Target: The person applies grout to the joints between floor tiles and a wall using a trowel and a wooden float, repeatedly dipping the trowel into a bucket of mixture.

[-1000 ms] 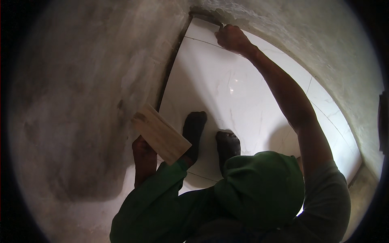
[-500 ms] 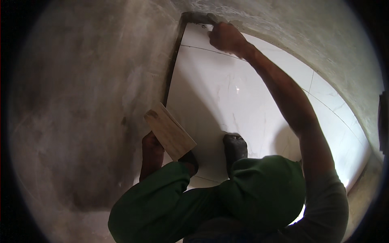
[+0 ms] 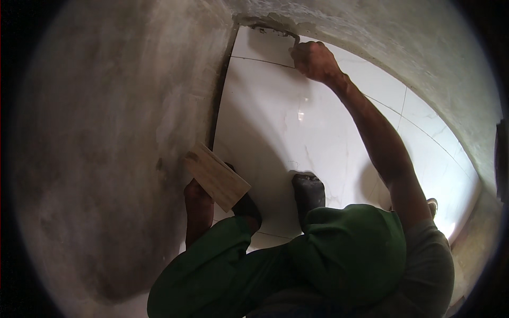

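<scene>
My right hand point(image 3: 314, 61) is closed round a thin dark tool point(image 3: 296, 41), probably a small trowel, at the far edge of the white tiled floor point(image 3: 260, 106), beside the foot of the wall. Dark crumbs or mortar lie along that edge; the tool's tip is hard to make out. Low at the left, my left hand point(image 3: 195, 192) grips a flat rectangular wood-grain board point(image 3: 217, 180), tilted above my left foot and beside the left wall. Its fingers are partly hidden under the board.
Bare plastered walls point(image 3: 95, 132) rise at left and along the back point(image 3: 429, 53), curved by the lens. My dark-covered right foot point(image 3: 307, 193) and green-clad knees point(image 3: 350, 249) are in the lower middle. A small unclear object point(image 3: 432, 206) sits behind my right arm.
My right hand went a little left, then moved back right and slightly down, revealing more of the dark-smeared edge. The board in my left hand has shifted slightly right since one second ago.
</scene>
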`<state>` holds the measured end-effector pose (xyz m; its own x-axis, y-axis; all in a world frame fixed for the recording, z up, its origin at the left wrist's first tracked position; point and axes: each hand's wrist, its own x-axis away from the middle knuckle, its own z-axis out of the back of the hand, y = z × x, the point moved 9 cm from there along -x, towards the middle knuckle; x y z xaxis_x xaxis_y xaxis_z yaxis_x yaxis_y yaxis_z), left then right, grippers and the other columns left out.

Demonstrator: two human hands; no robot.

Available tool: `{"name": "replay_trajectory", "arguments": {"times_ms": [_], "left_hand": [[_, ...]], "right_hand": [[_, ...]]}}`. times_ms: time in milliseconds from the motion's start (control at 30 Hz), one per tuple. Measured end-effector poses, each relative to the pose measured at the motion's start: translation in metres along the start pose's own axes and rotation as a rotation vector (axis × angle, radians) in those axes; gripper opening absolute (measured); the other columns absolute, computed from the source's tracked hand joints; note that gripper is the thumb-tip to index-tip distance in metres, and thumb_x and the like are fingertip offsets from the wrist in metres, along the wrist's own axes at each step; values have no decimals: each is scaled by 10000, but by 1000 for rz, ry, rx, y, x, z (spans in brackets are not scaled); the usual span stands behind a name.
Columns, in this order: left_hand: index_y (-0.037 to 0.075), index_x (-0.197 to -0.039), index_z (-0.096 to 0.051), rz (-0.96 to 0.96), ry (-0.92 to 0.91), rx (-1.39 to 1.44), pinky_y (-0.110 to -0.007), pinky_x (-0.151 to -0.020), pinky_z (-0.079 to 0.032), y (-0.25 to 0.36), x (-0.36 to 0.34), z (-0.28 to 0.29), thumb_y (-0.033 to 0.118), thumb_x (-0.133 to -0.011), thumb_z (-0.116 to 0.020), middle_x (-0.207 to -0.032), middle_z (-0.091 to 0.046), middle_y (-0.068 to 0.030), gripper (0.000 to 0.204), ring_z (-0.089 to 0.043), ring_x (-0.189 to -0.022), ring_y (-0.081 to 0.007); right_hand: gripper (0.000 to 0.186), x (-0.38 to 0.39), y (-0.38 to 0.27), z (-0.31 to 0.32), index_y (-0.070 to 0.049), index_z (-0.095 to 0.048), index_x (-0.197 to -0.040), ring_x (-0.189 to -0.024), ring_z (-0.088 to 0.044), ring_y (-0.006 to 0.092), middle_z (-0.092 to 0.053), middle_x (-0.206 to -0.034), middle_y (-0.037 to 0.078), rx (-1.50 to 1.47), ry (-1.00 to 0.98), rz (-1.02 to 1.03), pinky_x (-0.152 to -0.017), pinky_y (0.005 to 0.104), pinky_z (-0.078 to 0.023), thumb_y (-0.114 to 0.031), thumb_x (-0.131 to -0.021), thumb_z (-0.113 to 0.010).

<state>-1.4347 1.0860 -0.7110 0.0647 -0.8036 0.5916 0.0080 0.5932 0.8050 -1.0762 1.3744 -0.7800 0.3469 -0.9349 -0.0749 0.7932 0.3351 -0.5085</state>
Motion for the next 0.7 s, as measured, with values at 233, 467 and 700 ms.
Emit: {"name": "replay_trajectory", "arguments": {"times_ms": [233,467,700], "left_hand": [[-27,-1487,-575,5,-26,-36,-392,-1083,-532,-2,-2,-8,173,-1076,-676,-1384,-692,-90,467,-669,-1265,-196],[-26,-1492,-572,10,-52,-70,-394,-1086,-531,-5,-3,-17,171,-1076,-678,-1391,-689,-91,472,-667,-1271,-199],[-23,-1507,-558,7,-66,-44,-397,-1095,-526,2,-13,-27,160,-1071,-686,-1412,-676,-94,491,-658,-1287,-203]], "right_hand": [[219,26,12,51,-13,-581,-776,-594,-516,287,-567,-687,138,-264,193,125,-584,468,-438,-128,-953,-639],[369,73,80,73,5,-519,-738,-573,-374,122,-428,-600,51,-296,97,62,-534,371,-324,-197,-1022,-643],[387,97,79,113,4,-626,-756,-504,-435,115,-467,-552,6,-203,118,237,-476,367,-353,-230,-1064,-627]]}}
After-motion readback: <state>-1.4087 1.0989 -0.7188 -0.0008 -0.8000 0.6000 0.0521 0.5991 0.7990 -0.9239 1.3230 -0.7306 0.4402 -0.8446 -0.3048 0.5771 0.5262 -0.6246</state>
